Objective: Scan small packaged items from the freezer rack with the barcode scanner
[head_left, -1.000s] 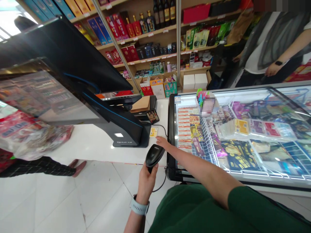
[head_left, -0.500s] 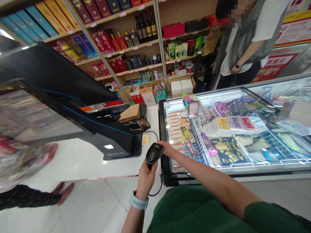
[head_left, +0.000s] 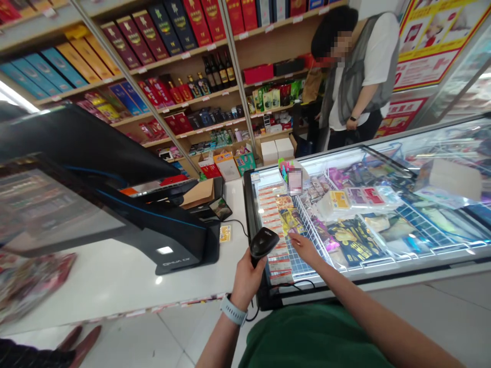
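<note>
A small yellow-and-white square card [head_left: 225, 233] lies on the glossy white counter [head_left: 134, 278]. Rightward, the left hand [head_left: 248, 276] is closed around a black plastic scanner [head_left: 264, 241], over the freezer's black edge [head_left: 250, 204]. The right hand [head_left: 306, 249] has half-curled fingers; its hold I cannot tell.

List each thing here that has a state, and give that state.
Left hand: closed around the scanner
Scanner: held up
Right hand: fingers bent above the freezer; grip unclear
Freezer: lit, stocked
Cartons: open-topped, filled
Watch: strapped on left wrist
Yellow card: flat on the counter
</note>
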`<state>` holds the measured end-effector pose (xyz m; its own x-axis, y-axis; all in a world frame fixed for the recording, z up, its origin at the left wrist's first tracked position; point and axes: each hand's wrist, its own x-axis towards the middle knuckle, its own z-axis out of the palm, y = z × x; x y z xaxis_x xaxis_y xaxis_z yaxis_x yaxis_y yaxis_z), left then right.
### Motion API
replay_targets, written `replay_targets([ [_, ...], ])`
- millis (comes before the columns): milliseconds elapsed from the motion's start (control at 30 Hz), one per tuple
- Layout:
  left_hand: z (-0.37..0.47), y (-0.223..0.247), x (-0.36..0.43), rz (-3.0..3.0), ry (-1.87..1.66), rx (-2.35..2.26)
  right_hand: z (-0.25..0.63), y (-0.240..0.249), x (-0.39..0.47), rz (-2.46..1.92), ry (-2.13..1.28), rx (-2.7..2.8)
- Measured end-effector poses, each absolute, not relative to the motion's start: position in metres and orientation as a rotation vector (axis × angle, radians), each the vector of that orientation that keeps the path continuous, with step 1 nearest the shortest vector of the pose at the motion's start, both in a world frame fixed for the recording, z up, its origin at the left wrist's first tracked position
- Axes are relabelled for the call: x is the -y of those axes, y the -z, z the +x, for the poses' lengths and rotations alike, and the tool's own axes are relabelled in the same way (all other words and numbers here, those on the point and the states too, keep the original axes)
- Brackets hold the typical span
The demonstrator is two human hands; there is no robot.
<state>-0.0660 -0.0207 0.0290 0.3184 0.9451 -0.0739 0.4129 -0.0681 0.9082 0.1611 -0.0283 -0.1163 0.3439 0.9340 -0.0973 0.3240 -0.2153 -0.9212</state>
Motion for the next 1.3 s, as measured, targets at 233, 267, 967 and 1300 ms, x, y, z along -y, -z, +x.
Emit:
replay_targets([
  [233, -0.053, -0.028, 0.02, 1.647, -0.659, -1.183, 0.225, 0.093, 0.081, -1.99, -0.592, 1.115],
  [267, -0.051, -0.027, 0.02, 1.643, -0.648, -1.184, 0.235, 0.085, 0.085, -2.025, -0.509, 1.139],
  [967, -0.017, -0.04, 0.072, 1.622, -0.658, -1.45, 0.349, 0.061, 0.048, -2.231, 0.421, 1.734],
  [1300, -0.003, -0.035, 0.088, 1.594, -0.692, -1.453, 0.361, 0.063, 0.059, -2.025, 0.46, 1.856],
])
